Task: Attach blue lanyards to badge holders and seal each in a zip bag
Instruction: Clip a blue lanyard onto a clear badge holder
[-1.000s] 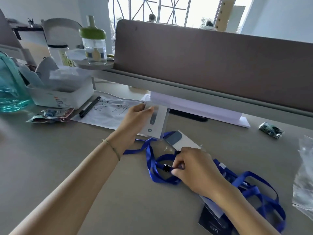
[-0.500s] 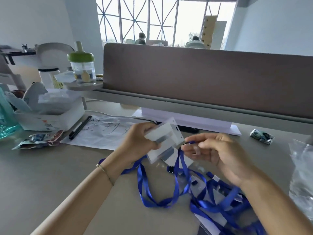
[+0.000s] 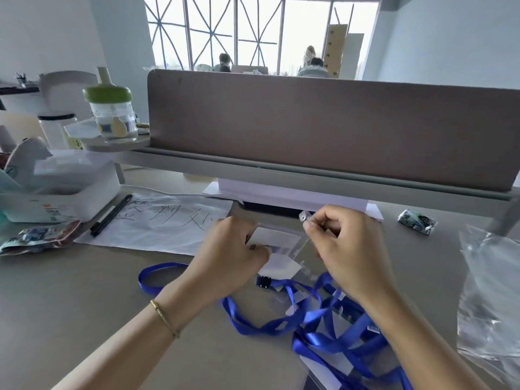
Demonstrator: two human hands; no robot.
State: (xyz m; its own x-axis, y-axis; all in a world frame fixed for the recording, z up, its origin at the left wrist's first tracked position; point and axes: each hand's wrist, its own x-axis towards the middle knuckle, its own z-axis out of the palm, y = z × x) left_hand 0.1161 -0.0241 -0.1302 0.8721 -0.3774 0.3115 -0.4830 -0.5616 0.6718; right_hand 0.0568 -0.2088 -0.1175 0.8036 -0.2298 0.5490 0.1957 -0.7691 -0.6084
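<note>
The clear plastic badge holder with a white card inside [image 3: 277, 240] is held just above the desk [image 3: 84, 305], near its middle. The left hand [image 3: 233, 254] has its grip pinched on the holder's left edge; the right hand [image 3: 346, 249] has its grip pinched on a small clear tab [image 3: 305, 216] at the holder's top right corner, presumably the lanyard's fastening.

The tab is tiny and slippery-looking, so it may slip from the pinch or miss the slot. The tangled blue ribbon lanyards [image 3: 309, 316] on the near desk could drag a neighbouring strap or holder up with this one.

At the right edge lies crinkled clear plastic [image 3: 489, 291], likely the zip bags, contents unreadable. Far left, a white plastic box [image 3: 70, 198] holds pale wrapping, and a clear cup with a green lid [image 3: 112, 116] holds liquid.
</note>
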